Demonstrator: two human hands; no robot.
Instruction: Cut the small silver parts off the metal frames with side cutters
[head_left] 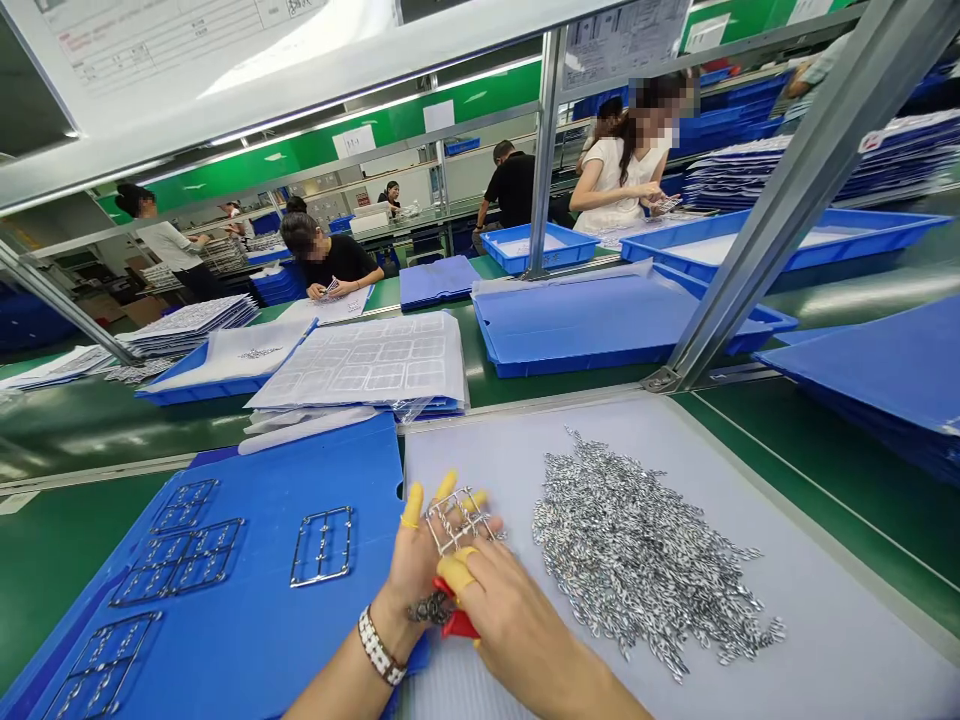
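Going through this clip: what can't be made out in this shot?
Head view only:
Red-handled tool: the right hand covers most of it, hiding its tip and exact kind.
Metal frame: the left hand covers part of it.
Dark metal clump: too small to identify.
Loose metal pieces: too small to tell their shape.
Posted sheet: cut off by the top edge, text unreadable.

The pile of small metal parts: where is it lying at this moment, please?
The pile of small metal parts lies on the grey plastic board in the head view, just right of the right hand.
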